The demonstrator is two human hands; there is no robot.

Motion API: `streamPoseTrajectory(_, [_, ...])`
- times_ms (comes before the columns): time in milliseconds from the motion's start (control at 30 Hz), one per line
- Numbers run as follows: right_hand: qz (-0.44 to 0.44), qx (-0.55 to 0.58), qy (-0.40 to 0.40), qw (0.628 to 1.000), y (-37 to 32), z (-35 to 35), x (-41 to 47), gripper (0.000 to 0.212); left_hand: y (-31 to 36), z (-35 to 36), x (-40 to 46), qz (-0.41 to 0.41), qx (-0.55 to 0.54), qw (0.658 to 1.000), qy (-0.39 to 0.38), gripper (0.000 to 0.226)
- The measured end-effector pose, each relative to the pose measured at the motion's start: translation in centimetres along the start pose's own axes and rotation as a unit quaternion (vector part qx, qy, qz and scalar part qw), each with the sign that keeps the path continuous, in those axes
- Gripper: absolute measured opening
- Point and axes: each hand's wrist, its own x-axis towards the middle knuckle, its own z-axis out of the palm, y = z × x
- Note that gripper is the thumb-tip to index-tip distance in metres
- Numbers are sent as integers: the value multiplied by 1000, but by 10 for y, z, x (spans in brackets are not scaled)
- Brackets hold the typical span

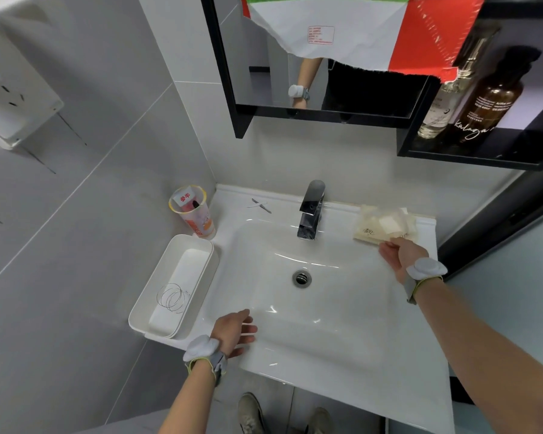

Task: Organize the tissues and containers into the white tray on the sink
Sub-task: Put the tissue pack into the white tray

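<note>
A long white tray (145, 296) sits on the sink's left ledge, with a coil of thin wire (172, 297) lying inside it. Behind the tray stands a clear plastic cup (192, 211) holding a red-and-white tube. Cream tissue packs (381, 223) lie on the back right ledge. My right hand (397, 253) rests at their near edge, fingers touching the closest pack; a firm grip cannot be told. My left hand (232, 332) hovers open over the basin's front left rim, holding nothing.
A chrome faucet (311, 211) stands at the back centre of the white sink (342, 308). A small metal tool (261, 205) lies on the back ledge. A black shelf with two bottles (477, 98) hangs at upper right beside a mirror cabinet (326, 57).
</note>
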Motion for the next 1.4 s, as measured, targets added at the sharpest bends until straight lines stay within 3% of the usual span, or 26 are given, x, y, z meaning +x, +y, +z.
streamPoseTrajectory(133, [-20,-39,-28,999,25,-7,-45,5,19,9,1,31,22,998,-42,24])
streamPoseTrajectory(467, [0,-201,-102,974,115,-13,-142,23,54,18,-10,201,113,966,-113,29])
streamPoseTrajectory(600, [-4,-244,-155,957,145,22,-172,24,51,-24,-10,244,182,948,-94,35])
streamPoseTrajectory(700, [-15,-266,-199,943,161,54,-189,23,48,-58,-10,257,195,943,-85,25])
streamPoseTrajectory(1033, [-59,-313,-263,911,204,159,-209,19,32,-156,-12,306,86,947,44,14])
streamPoseTrajectory(1267, [-83,-349,-272,893,222,223,-221,9,25,-190,-12,308,77,942,105,22])
streamPoseTrajectory(1400, [-79,-371,-270,885,230,245,-222,7,24,-198,-8,297,98,943,115,44])
